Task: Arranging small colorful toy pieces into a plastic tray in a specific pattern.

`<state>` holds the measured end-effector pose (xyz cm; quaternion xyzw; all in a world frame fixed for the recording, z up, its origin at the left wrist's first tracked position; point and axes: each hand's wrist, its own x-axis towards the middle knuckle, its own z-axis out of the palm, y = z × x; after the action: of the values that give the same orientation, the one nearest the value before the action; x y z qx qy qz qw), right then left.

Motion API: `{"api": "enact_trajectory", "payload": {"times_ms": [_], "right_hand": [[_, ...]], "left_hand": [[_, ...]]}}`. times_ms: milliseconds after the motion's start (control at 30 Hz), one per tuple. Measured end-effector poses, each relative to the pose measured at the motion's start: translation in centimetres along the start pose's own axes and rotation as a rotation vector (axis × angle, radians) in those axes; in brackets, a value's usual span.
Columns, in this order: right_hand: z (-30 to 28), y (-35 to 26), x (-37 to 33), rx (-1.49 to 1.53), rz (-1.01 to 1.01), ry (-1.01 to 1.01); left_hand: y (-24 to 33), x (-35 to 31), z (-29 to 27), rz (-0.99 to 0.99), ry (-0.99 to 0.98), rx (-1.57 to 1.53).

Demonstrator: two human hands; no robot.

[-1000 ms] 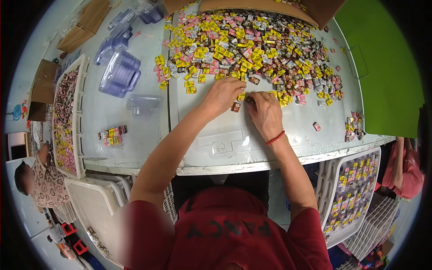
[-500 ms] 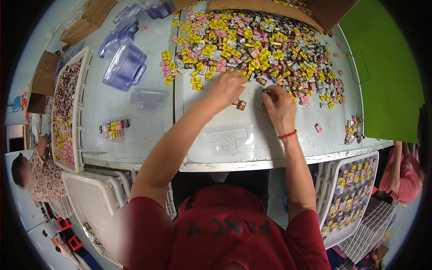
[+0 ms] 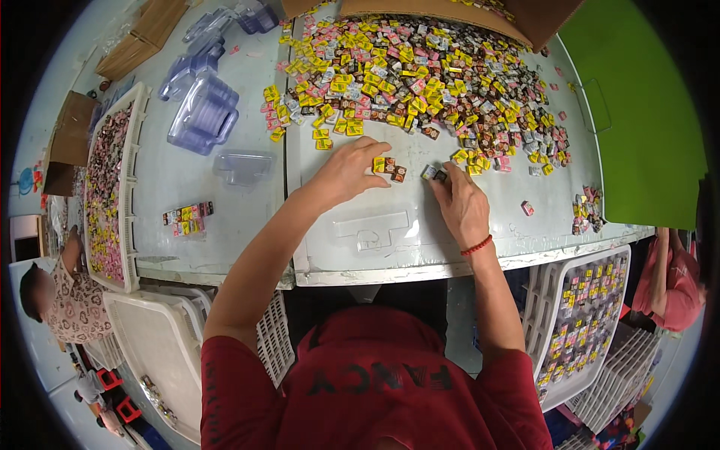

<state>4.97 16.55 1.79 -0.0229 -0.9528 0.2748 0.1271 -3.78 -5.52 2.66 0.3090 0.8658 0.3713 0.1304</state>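
My left hand (image 3: 349, 171) has its thumb and forefinger apart beside a small group of yellow and brown mini boxes (image 3: 390, 169) on the white table. Opposite it, my right hand (image 3: 463, 202), with a red bead bracelet on the wrist, pinches small grey and dark mini boxes (image 3: 432, 172) at the tabletop. How many it holds is hidden by the fingers. Between my forearms lies a clear plastic T-shaped tray (image 3: 371, 229). Beyond both hands spreads a large heap of yellow, pink, brown and grey mini boxes (image 3: 420, 75).
Nested clear blister trays (image 3: 202, 112) and a single one (image 3: 245, 166) lie left, near a block of mini boxes (image 3: 187, 217). White crates (image 3: 120, 187) stand at the left; a filled crate (image 3: 581, 322) is below right. A green board (image 3: 637, 120) borders the table. Other people sit at both sides.
My left hand has drawn back from the heap toward me and left, its fingers parting; yellow boxes now lie beside the brown ones. My right hand has lowered slightly, with grey boxes at its fingertips.
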Motion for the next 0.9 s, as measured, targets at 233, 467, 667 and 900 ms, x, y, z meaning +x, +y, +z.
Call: {"api": "enact_trajectory", "payload": {"times_ms": [233, 467, 667, 900], "right_hand": [[0.5, 0.1, 1.6, -0.093, -0.095, -0.123], [0.2, -0.3, 1.9, -0.051, -0.101, -0.188], [0.8, -1.1, 4.6, 0.012, -0.195, -0.027], [4.4, -4.3, 8.3, -0.065, -0.327, 0.100]], "left_hand": [[0.4, 1.0, 1.6, 0.042, 0.011, 0.169], [1.0, -0.1, 3.1, 0.084, 0.215, 0.110], [-2.2, 1.1, -1.9, -0.023, 0.427, 0.253], [-3.9, 4.8, -1.5, 0.209, 0.504, 0.522]]}}
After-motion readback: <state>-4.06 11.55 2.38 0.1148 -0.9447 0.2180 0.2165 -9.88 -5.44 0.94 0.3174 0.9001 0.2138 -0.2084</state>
